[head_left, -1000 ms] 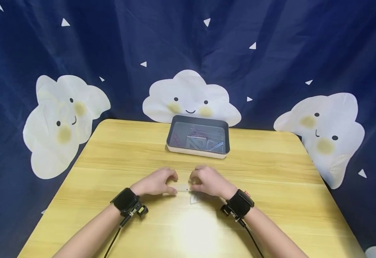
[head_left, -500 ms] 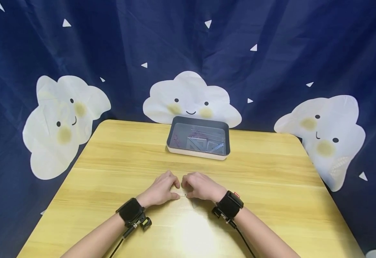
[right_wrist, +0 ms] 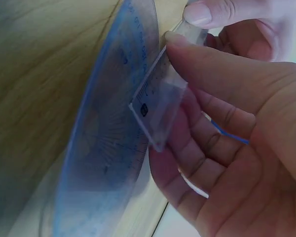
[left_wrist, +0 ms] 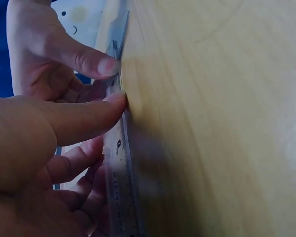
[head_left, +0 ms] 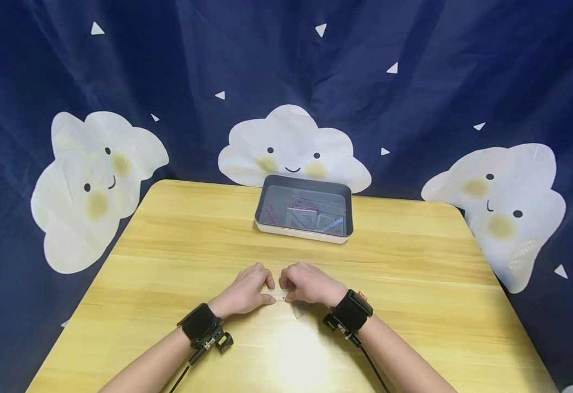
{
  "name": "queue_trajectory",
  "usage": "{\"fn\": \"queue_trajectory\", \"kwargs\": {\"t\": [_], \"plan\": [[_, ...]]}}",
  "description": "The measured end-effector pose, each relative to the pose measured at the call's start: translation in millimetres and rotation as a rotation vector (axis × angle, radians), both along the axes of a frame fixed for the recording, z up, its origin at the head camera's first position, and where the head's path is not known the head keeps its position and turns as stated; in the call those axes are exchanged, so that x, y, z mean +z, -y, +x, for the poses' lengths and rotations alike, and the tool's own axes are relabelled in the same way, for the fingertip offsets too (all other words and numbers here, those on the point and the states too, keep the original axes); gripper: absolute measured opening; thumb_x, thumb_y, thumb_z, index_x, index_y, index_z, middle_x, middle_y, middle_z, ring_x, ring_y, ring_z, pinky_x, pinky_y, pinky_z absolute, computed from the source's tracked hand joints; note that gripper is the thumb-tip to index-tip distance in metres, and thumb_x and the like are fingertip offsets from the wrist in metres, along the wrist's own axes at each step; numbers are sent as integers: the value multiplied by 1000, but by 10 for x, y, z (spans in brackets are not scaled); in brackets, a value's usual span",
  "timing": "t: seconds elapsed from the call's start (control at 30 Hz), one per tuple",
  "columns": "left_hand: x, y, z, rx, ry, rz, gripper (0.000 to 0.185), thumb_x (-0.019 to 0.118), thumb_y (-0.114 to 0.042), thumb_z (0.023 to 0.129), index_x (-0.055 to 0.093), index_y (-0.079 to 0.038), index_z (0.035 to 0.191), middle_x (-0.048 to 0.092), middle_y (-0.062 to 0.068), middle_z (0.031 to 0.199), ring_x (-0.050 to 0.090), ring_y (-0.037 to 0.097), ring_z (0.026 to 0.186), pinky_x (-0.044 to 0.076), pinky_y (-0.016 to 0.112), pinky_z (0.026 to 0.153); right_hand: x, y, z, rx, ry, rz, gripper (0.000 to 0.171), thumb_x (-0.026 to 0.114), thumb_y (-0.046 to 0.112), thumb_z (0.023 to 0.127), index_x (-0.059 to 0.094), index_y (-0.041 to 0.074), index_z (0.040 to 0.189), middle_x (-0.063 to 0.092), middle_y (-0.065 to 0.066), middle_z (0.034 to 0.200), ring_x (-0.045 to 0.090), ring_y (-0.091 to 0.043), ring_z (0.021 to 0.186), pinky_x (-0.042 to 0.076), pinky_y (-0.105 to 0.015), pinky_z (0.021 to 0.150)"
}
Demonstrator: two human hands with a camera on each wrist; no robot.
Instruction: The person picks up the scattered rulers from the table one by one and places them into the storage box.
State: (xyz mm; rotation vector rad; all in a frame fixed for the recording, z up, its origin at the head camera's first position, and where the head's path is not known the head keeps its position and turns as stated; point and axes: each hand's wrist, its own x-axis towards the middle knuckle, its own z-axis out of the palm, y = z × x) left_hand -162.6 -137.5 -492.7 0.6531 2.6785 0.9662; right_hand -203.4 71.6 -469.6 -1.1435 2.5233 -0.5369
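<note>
Head view: two hands, left and right, pinch one ruler; one protractor beneath.

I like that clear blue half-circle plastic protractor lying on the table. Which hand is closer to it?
The right hand; the protractor lies just beside its fingers. The left hand is farther left, gripping the clear ruler.

Both forearms are bare, with no sleeves in view. The left hand has a broad black fabric wrist strap behind it, carrying a small black camera block with a yellowish mark, and a thin black cable trails back from it. The right hand has a matching black strap, this one with a small red tab at its edge, a black fitting beneath, and its own thin black cable.
</note>
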Motion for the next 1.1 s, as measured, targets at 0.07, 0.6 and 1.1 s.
{"fn": "queue_trajectory", "kwargs": {"t": [0.07,0.6,1.1], "plan": [[3,-3,6,-6,-6,5,25,85,-12,86,61,-10,93,52,1,92,47,18,88,38,42,85,-5,-3,-9,15,5,-18,22,87,3,77,69,14,84,59,8,73,51,-5,68,46,-22,67],[32,33,-1,-86,-80,84,16,73,-4,94,61,-14,92,63,-9,79,54,3,72,45,26,69,-14,-90,22,88,63,-119,15,83,11,89,68,12,88,61,9,72,49,1,65,45,-18,64],[221,120,-159,-24,-69,171,12,75,-7,95,66,-14,95,72,-7,86,66,3,78,55,26,74,251,-456,-141,-119,170,-412,11,71,3,97,72,2,108,77,-6,96,68,-10,86,58,-27,78]]}}
